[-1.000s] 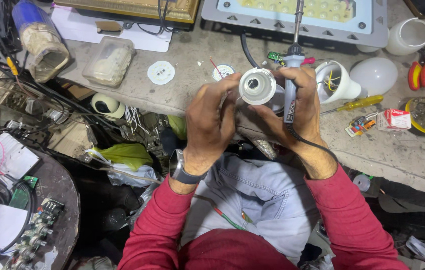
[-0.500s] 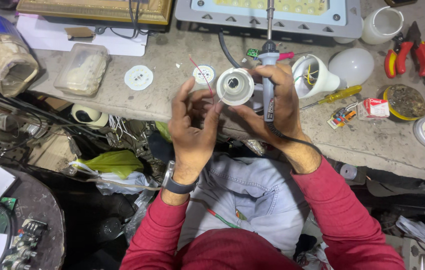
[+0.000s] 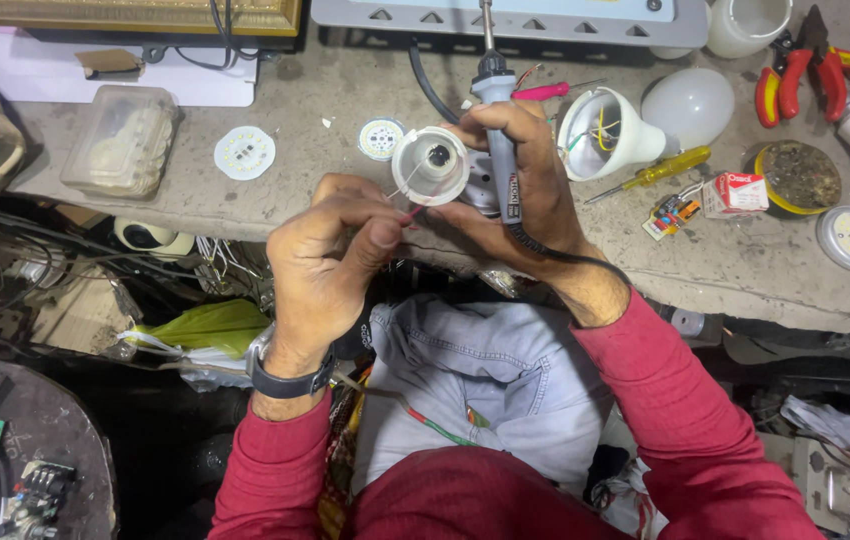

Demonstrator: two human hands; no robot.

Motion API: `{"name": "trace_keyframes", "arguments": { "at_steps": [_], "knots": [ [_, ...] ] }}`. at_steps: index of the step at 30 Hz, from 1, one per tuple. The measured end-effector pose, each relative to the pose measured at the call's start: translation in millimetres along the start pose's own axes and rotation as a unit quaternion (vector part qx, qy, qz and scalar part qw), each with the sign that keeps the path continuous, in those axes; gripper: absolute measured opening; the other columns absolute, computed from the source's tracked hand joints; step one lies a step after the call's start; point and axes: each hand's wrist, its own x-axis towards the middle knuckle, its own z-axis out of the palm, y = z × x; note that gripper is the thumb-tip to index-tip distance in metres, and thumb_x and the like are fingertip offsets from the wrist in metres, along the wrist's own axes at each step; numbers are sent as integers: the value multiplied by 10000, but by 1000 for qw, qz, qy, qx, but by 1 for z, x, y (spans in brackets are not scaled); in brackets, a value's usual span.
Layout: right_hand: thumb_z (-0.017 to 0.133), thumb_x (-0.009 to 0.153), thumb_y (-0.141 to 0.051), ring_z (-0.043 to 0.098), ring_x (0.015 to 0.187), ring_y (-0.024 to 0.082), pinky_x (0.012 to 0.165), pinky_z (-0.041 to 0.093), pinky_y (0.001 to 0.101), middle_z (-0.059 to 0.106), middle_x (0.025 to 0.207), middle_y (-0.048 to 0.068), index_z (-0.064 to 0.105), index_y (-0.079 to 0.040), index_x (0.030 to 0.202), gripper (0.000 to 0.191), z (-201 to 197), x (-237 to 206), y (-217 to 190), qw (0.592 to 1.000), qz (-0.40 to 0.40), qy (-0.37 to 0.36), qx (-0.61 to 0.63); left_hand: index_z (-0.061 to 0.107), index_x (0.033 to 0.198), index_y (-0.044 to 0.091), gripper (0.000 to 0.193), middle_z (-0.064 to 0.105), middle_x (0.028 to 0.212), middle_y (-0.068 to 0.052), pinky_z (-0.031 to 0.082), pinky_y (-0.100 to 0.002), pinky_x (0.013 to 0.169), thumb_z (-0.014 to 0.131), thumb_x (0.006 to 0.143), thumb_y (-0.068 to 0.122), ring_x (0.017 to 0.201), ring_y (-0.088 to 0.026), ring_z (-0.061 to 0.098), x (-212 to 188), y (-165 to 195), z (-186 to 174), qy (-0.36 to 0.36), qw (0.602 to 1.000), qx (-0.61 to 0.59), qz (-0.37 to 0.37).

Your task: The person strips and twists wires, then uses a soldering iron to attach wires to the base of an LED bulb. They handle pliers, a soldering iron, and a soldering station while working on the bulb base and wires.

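Since the earlier frame we see the left hand drawn down and away from the bulb housing, now pinching a thin red wire that runs up to it. The right hand grasps both the housing and the soldering iron. The iron's long axis stands nearly vertical in view, tip pointing away from us toward the bench's far edge. The housing's open mouth faces us, above the bench's near edge.
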Motion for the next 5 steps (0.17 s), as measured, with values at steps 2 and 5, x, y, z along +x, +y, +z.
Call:
{"name": "trace_keyframes", "arguments": {
  "at_steps": [2,5],
  "knots": [
    [947,893,-93,619,1194,256,1051,566,319,514,1290,142,377,-74,1459,803,0,-1,3,999,-18,6,-35,711,1022,-33,155,651,955,-73,520,-238,793,714,1039,122,874,-136,602,6,8,-4,-19,997,57,55],
    [962,899,-113,628,1201,230,1074,550,331,497,1293,134,339,-83,1483,854,-2,-4,6,999,-28,2,-45,747,998,1,116,656,874,-115,489,-300,742,753,994,117,778,-206,596,14,18,-3,58,985,162,-19]
  ]
}}
